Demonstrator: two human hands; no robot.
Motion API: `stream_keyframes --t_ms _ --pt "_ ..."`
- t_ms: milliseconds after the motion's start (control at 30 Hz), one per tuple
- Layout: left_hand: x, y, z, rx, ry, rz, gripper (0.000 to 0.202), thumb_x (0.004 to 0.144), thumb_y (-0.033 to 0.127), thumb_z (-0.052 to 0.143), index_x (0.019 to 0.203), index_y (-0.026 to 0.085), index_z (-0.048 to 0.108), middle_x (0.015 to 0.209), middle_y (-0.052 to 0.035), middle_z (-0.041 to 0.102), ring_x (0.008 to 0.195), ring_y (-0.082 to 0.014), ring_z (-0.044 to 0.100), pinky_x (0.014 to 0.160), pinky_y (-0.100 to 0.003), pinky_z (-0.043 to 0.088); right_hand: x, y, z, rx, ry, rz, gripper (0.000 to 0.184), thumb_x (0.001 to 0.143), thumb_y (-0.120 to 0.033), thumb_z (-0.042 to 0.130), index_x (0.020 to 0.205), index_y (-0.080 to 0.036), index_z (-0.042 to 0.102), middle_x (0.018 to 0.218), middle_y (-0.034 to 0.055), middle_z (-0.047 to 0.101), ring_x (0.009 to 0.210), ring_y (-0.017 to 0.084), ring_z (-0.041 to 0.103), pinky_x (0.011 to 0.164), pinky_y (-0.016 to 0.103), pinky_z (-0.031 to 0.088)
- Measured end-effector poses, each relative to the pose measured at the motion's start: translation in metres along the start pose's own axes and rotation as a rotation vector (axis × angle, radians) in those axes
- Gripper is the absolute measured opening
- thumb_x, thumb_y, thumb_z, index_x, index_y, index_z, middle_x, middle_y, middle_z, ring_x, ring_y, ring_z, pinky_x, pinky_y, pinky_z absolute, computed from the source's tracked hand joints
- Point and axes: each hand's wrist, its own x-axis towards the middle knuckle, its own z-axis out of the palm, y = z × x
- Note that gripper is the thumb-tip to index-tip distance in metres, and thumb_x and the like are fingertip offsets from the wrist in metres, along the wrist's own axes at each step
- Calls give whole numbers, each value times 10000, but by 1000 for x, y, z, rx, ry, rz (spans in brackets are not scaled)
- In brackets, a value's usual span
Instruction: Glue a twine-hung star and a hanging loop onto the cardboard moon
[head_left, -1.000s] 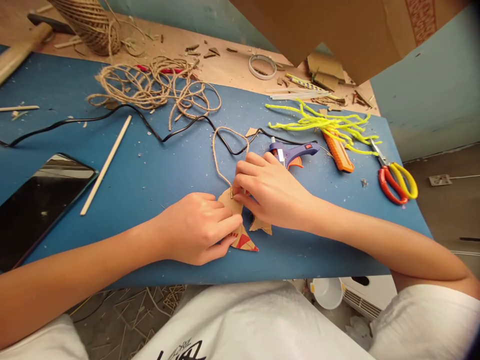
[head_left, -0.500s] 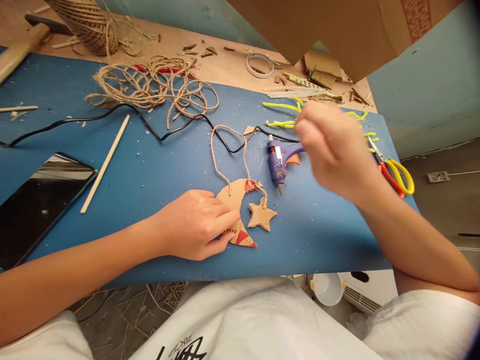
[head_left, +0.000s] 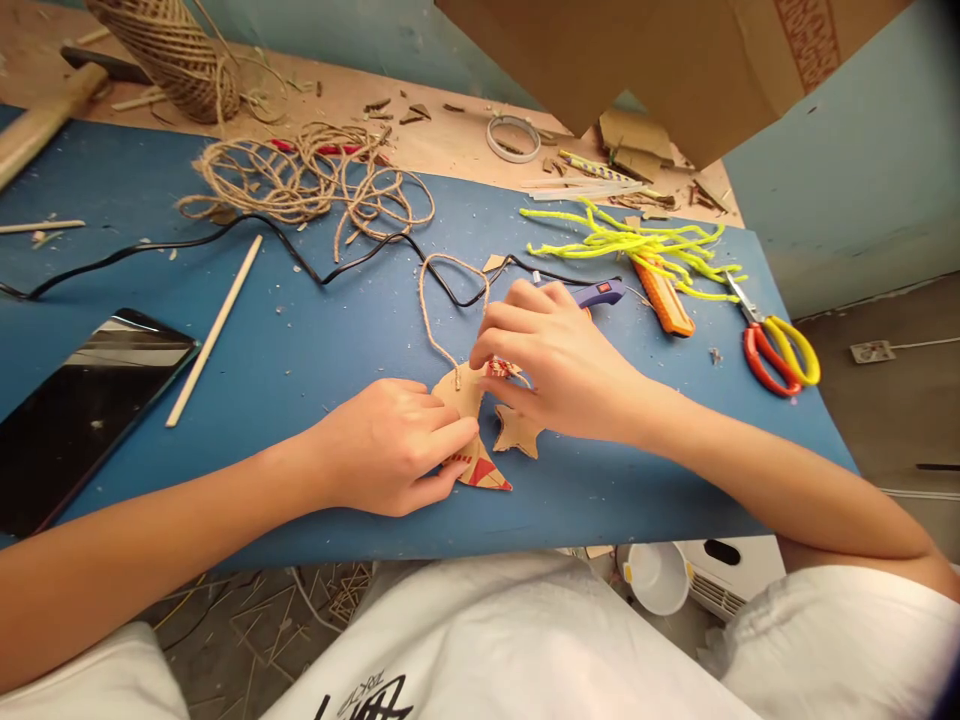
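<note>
My left hand (head_left: 394, 447) presses a cardboard crescent moon (head_left: 486, 472) with red print against the blue work surface, its fingers closed over the moon's left edge. Above the moon's upper tip, my right hand (head_left: 562, 360) is closed with fingertips and thumb drawn together; what is between them, if anything, is too small to tell. A twine loop (head_left: 425, 312) runs up from the moon, partly behind my right fingers. Just below that hand lies a small cardboard star (head_left: 516, 432). The purple glue gun (head_left: 602, 292) is mostly covered by my right hand.
Right of my hands lie yellow-green pipe cleaners (head_left: 622, 240), an orange utility knife (head_left: 664, 300) and scissors (head_left: 780, 355). A black cord (head_left: 322, 278) crosses the surface below tangled twine (head_left: 300, 180). At left are a wooden stick (head_left: 215, 330) and a phone (head_left: 90, 420).
My right hand has moved left and down from above the pipe cleaners to the moon's upper tip, uncovering the utility knife and hiding most of the glue gun. My left hand stays put.
</note>
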Motion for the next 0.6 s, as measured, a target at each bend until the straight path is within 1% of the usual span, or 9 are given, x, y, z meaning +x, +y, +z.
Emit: stream_keyframes --t_ms 133,267,333,400,467,500,533,567,600 --pt "0 0 0 11 -4 4 192 1100 243 566 936 233 665 721 17 709 575 -202 576 611 -408 401 11 -1 14 6 -86 0 158 1097 -137 671 995 -185 781 1055 103 800 1100 290 544 904 455 275" --pt "0 -2 0 14 -13 8 205 1099 243 568 908 240 642 723 12 719 592 -206 607 628 -409 413 17 -1 19 -52 -142 -20 242 1165 -187 597 965 -173 733 1020 115 766 1049 284 522 855 443 247" --pt "1 -2 -1 15 -13 13 221 1104 239 561 896 241 635 715 12 715 592 -206 617 626 -407 416 16 -2 17 -80 -164 -36 254 1169 -200 578 934 -184 673 1007 116 747 1037 284 522 864 445 261" --pt "6 2 -6 24 -43 14 237 1117 229 558 896 236 643 715 15 712 599 -204 633 624 -405 434 11 -1 6 -13 -184 -47 241 1160 -211 570 922 -209 605 1006 99 730 1011 270 532 889 441 301" --pt "11 11 -17 42 -99 -1 239 1136 229 569 919 225 670 737 14 718 623 -206 658 646 -407 471 2 5 -12 132 -161 -15 233 1164 -232 533 931 -235 539 1004 70 710 947 241 535 905 427 350" --pt "13 15 -25 59 -132 -20 232 1149 245 578 949 216 691 768 4 731 648 -214 676 665 -415 488 -5 10 -23 203 -120 28 232 1169 -245 504 938 -245 515 989 54 692 903 227 527 896 419 368" --pt "12 19 -36 81 -157 -51 221 1163 274 585 997 206 714 814 -13 751 680 -230 692 689 -427 498 -13 17 -34 247 -51 91 240 1167 -248 475 928 -255 486 947 38 657 856 219 510 868 412 374" --pt "9 21 -48 109 -172 -98 222 1177 320 590 1075 191 739 886 -42 780 728 -256 711 707 -443 496 -22 24 -44 268 30 162 254 1166 -263 463 912 -262 471 897 27 610 815 216 487 830 408 369" --pt "1 21 -61 149 -189 -158 261 1186 377 594 1191 170 752 1002 -94 812 803 -297 732 736 -464 494 -32 32 -54 266 129 234 280 1170 -294 463 891 -269 470 844 18 549 777 216 458 794 410 356"
